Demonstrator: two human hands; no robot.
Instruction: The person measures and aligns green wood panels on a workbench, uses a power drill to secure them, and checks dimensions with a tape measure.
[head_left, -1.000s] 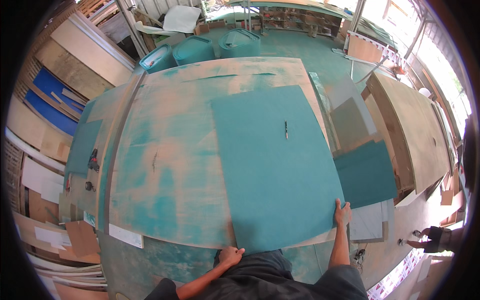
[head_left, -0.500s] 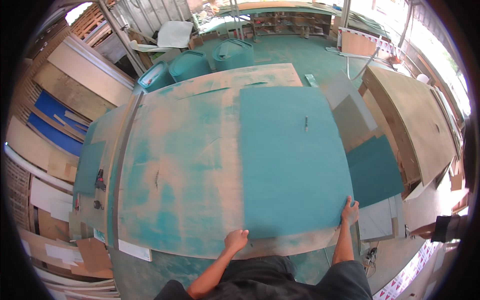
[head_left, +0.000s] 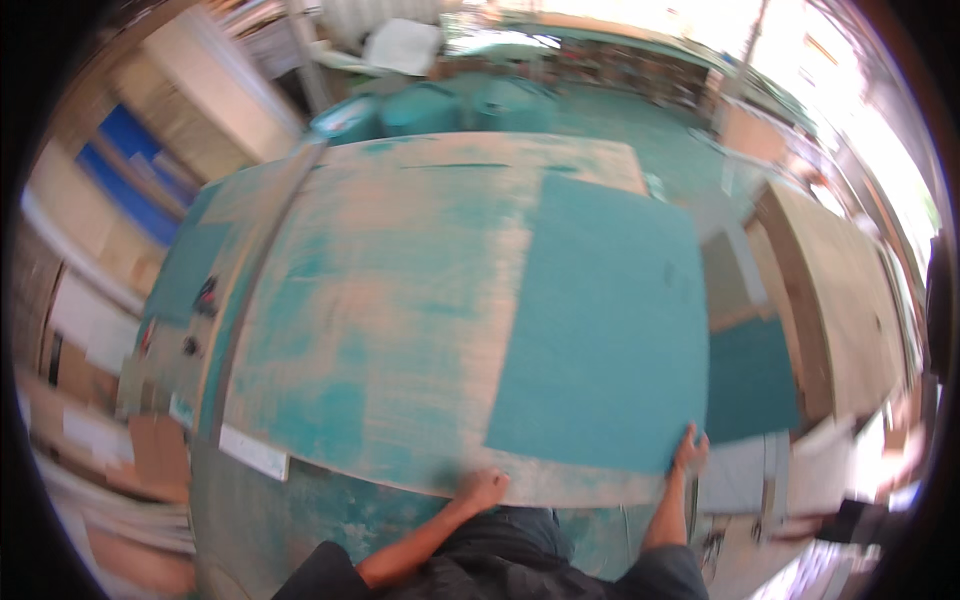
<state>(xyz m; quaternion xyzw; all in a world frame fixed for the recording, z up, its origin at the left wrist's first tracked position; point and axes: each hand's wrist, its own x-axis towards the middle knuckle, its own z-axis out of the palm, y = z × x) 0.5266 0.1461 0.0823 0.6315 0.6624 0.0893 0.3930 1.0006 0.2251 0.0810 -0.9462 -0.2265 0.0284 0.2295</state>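
A large flat teal board point(head_left: 605, 330) lies on the right part of a wide wooden work table point(head_left: 400, 290) smeared with teal dust. My right hand point(head_left: 690, 452) is closed at the board's near right corner, thumb up along the edge, with most fingers hidden. Beside the board's near left corner, my left hand point(head_left: 483, 488) rests at the table's near edge, its fingers curled in. Whether anything is inside that hand cannot be made out. A small thin dark object point(head_left: 668, 275) lies on the board, blurred.
A long straight rail point(head_left: 262, 270) crosses the table's left side, with a power tool point(head_left: 206, 297) beyond it. Teal bins point(head_left: 420, 108) stand behind. To the right are a teal offcut point(head_left: 750, 380) and a wooden box point(head_left: 835, 300). Another person's dark sleeve point(head_left: 865, 522) shows at lower right.
The view has turned and blurred. My left hand has shifted away from the board's near edge to the table edge. My right hand stays at the board's corner.
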